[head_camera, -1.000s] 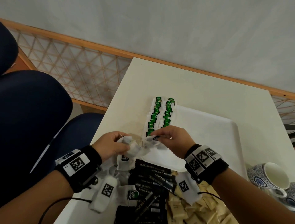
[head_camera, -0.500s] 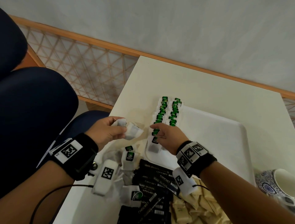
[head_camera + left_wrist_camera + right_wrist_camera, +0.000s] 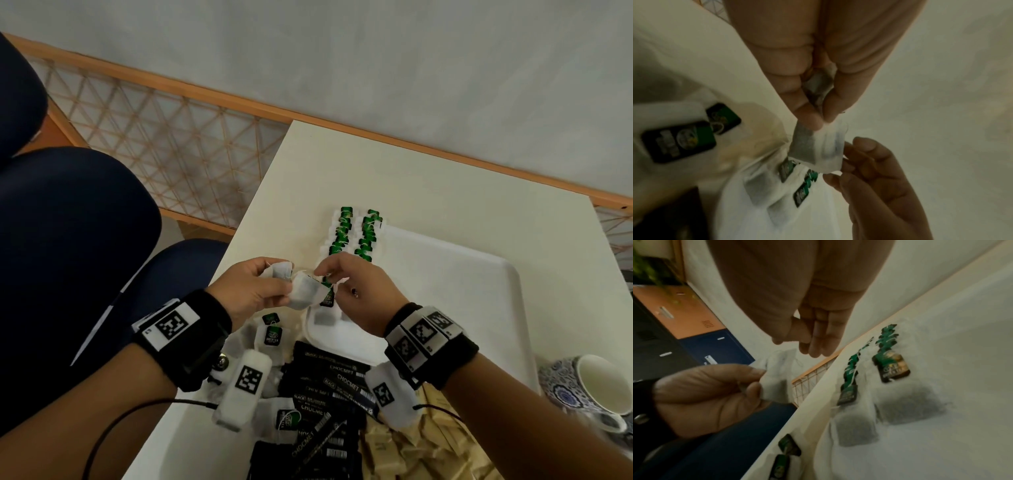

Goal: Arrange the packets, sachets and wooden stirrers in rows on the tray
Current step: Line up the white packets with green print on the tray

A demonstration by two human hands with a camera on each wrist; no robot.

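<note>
The tea bag hangs above the near-left corner of the white tray, pinched by the left hand. The tray sits on a cream table beside a wooden lattice rail. Only the right wrist view shows blue and orange lockers. The right hand nips the bag's far edge.

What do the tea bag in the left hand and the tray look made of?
Tea bag: thin, matte filter paper, probably; dark contents show through it and it creases under the left hand.
Tray: white and smooth with a rounded raised rim, likely plastic.
</note>
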